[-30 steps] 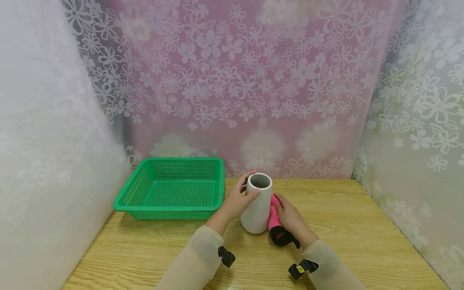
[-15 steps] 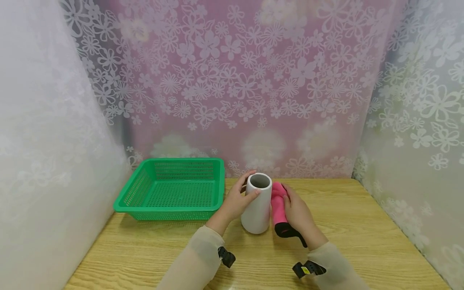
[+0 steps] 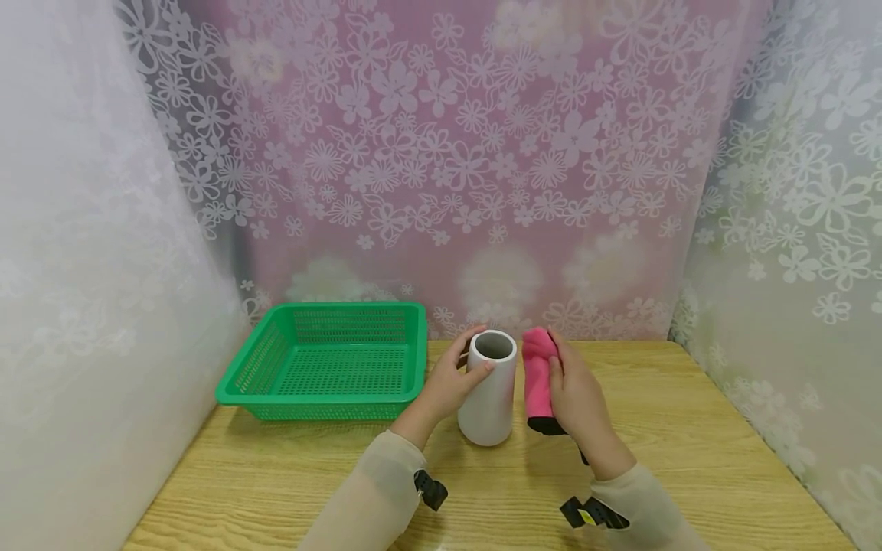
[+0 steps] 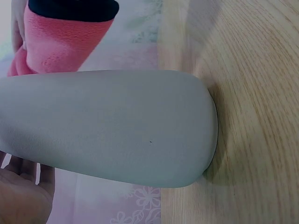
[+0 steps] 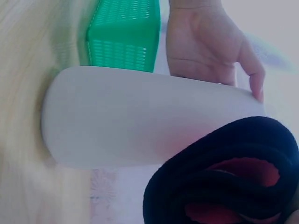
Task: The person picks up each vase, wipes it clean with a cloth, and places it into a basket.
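We grip vase [image 3: 486, 405] nr top w/ L hand [image 3: 446, 380]; R hand [image 3: 577, 389] grasps pink cloth [image 3: 537, 383], now higher, gap showing, so vase side's uncovered.

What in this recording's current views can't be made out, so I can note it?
Inside bottom of the white vase: head view, hidden by its own wall.
Right hand fingertips: head view, behind the pink cloth.
Left hand fingertips: left wrist view, behind the vase.
Vase mouth: left wrist view, cut off by the left edge.
Rest of the green basket: right wrist view, cut off by the top edge.
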`<state>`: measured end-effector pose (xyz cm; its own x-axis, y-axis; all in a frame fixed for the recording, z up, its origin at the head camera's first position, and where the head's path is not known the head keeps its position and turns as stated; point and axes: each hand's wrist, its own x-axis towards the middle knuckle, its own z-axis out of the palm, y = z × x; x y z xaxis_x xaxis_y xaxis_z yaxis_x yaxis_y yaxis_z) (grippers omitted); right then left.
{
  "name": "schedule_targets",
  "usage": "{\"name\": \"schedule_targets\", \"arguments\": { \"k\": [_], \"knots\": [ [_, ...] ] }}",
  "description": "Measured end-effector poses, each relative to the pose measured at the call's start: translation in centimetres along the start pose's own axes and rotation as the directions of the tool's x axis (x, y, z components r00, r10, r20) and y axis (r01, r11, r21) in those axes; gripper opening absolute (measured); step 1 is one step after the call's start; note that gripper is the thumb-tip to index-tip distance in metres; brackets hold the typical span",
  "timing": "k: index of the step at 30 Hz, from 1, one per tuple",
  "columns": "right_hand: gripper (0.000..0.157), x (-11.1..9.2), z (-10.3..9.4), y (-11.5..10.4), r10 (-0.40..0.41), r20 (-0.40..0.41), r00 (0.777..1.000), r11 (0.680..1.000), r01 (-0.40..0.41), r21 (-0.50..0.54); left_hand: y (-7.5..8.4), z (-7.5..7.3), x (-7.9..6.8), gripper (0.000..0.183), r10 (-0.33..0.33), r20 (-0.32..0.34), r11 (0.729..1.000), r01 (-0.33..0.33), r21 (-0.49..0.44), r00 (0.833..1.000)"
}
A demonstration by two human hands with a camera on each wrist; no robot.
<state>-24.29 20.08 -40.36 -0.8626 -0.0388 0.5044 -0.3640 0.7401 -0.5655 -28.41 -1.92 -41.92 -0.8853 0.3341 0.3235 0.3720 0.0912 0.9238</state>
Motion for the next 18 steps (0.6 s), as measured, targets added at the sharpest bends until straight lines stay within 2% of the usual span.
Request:
{"name": "schedule_targets", "arguments": {
  "k": [6,12,18],
  "knots": [
    [0.047,0.0,-0.6,-0.9,-0.066,-0.097,0.993,0.998,0.064,-0.026,0.1,0.0,0.0,0.062,0.001,-0.002,1.000,-0.001,0.002,1.000],
    [0.048,0.1,-1.0,-1.6,-0.114,-0.142,0.983,0.993,0.113,-0.017,0.1,0.1,0.0,0.062,0.022,-0.005,1.000,-0.022,0.018,1.000],
    [0.049,0.4,-0.6,-2.4,-0.203,-0.207,0.957,0.979,0.203,-0.025,-0.1,0.0,0.1,0.064,0.029,-0.006,0.999,-0.028,0.026,1.000]
  ]
}}
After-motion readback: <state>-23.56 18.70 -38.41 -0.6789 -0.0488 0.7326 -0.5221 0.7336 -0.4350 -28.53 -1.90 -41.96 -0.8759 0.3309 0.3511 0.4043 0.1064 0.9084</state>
